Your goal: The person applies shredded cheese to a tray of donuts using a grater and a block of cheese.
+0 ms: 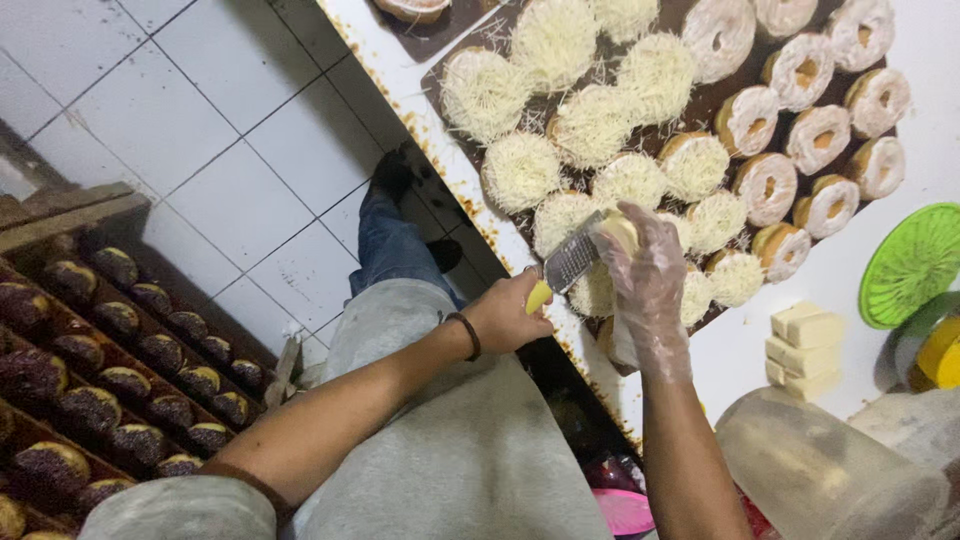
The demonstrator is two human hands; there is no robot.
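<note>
Steel grater gripped in left hand, blade up-right toward cheese-clasping gloved right hand.

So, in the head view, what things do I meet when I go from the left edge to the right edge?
Chocolate donuts on racks → left hand holding the grater → gloved right hand with a cheese piece → cheese blocks → green lid.

Left hand fisted, right hand (gloved) curled closed, both forearms extended.
</note>
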